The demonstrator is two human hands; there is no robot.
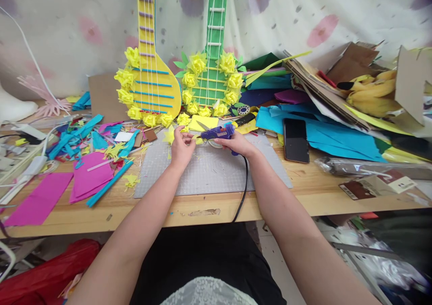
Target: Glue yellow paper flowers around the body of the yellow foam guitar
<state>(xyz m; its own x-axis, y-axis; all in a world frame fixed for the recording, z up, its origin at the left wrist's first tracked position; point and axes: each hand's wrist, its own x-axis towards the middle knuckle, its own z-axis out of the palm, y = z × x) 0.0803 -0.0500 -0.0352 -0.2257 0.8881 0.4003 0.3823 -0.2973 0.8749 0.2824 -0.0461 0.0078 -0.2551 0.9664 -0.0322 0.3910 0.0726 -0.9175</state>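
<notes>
My right hand [236, 144] is wrapped round a purple hot glue gun [218, 133], its nozzle pointing left and its black cord dropping over the table edge. Close to the nozzle, my left hand [182, 148] pinches a small yellow paper piece [196, 138]. Both hands are above a grey cutting mat [209, 181]. Scissors [202, 125] lie just behind the glue gun, by yellow paper [204, 122]. Beyond stand a yellow paper guitar [158, 82] and a green one [212, 81], both edged with yellow paper flowers.
Magenta sheets [92, 172] and blue paper scraps [70, 138] cover the left. A phone [296, 141] lies right of the mat, on blue sheets [340, 136]. Stacked cardboard [324, 87] leans at the back right. A power strip [22, 172] sits at the left edge.
</notes>
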